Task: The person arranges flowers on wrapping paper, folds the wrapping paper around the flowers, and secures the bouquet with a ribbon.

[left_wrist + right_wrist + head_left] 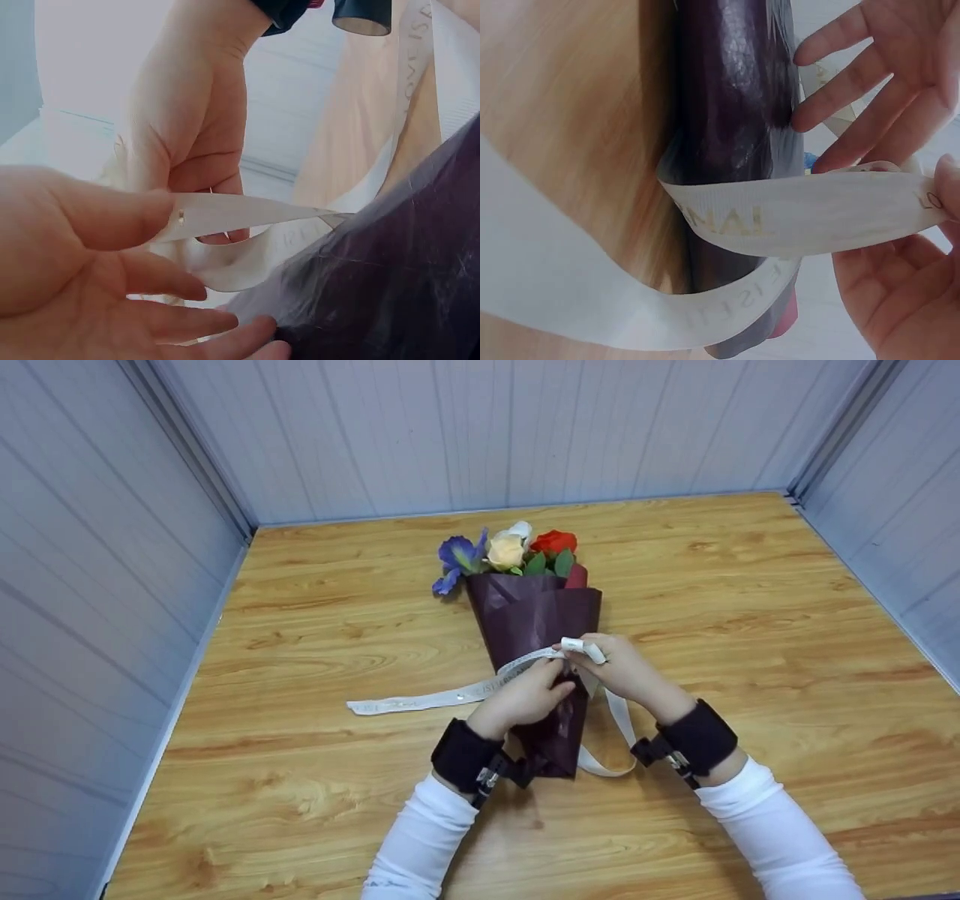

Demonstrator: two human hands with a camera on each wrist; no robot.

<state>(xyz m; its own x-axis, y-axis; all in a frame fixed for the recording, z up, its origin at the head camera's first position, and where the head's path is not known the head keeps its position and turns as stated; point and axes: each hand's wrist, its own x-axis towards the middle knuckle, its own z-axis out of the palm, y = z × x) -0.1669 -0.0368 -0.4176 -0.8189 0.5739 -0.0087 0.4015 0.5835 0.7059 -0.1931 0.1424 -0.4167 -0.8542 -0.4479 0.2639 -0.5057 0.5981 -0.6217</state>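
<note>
A bouquet in dark purple wrapping paper (517, 619) lies on the table, its flowers pointing away from me. White printed ribbon (420, 703) passes around the wrap's middle. My left hand (525, 697), over the wrap, pinches a ribbon strip between thumb and index finger; its other fingers extend loosely in the left wrist view. My right hand (626, 667) meets it from the right and holds the ribbon with curled fingers, a short folded piece standing above them. In the right wrist view, the ribbon band (780, 214) stretches from the wrap to the fingers. The exact crossing is partly hidden.
A purple iris (457, 555), a cream rose (505, 552) and a red flower (555, 542) top the bouquet. One ribbon tail runs left across the wooden table (300, 780); another loops beside the wrap's lower right. Pale panel walls (480, 435) enclose the back and sides.
</note>
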